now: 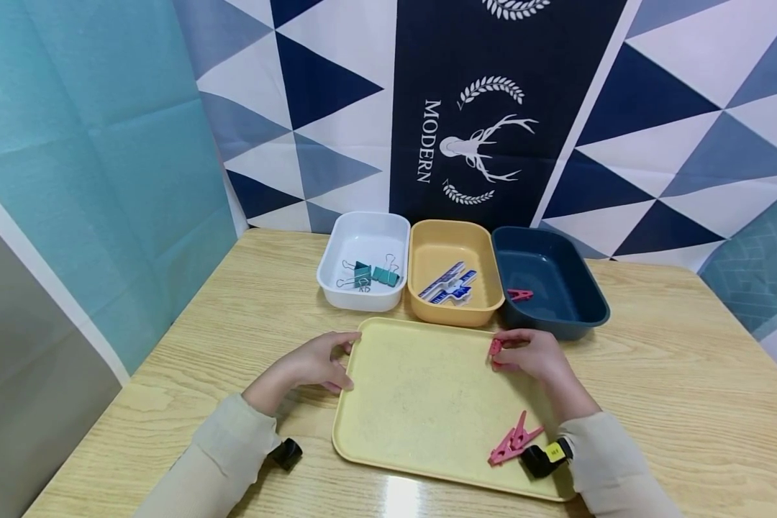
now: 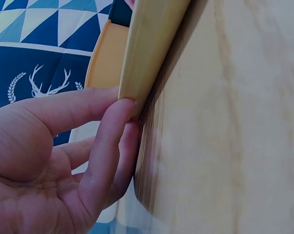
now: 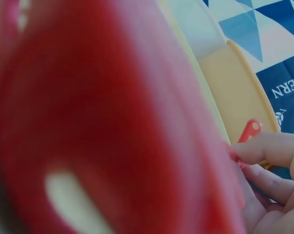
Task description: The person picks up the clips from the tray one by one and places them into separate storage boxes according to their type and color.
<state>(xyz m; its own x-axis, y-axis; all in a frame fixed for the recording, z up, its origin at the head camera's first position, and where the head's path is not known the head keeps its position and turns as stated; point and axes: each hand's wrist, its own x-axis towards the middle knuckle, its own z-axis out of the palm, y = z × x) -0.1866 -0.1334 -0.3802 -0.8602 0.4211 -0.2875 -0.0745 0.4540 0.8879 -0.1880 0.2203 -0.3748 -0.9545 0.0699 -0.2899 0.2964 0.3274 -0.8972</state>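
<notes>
My left hand [image 1: 324,363] holds the left edge of the yellow tray [image 1: 421,388], its thumb and fingertips at the rim near the far corner. In the left wrist view, the fingers [image 2: 105,161] meet the tray's edge [image 2: 149,53] close to the tabletop. Over the tray's far right part, my right hand [image 1: 534,354] pinches a red clothespin [image 1: 495,351] between thumb and fingers. Pinkish-red clothespins [image 1: 513,442] lie on the tray's near right part, beside the right wrist. A large blurred red shape fills much of the right wrist view.
Behind the tray stand three bins in a row. The white bin [image 1: 326,282] contains green binder clips [image 1: 385,276]. Blue and white clips [image 1: 455,286] lie in the yellow-orange bin [image 1: 424,311], and a red clothespin [image 1: 520,294] in the dark blue bin [image 1: 583,320].
</notes>
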